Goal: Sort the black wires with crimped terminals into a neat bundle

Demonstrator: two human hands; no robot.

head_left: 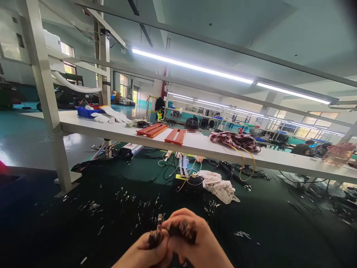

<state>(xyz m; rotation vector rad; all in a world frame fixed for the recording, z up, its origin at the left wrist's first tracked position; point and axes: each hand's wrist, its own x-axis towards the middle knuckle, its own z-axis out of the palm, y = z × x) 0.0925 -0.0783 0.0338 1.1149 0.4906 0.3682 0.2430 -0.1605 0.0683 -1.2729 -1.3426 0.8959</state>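
Bottom centre: left hand (145,250) and right hand (195,242) pinched together on small dark connector (158,230), above dark green worktable (279,230); white shelf (195,143) mid-frame, factory hall behind.

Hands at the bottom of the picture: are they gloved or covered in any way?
No. The left hand and right hand are both bare: no gloves, rings or watch show, and no sleeve reaches into the head view. Only hands and the start of the wrists are visible.

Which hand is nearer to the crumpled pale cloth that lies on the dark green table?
The right hand. It is just below and slightly left of the crumpled pale cloth. The left hand is farther left and lower, pressed against the right one.
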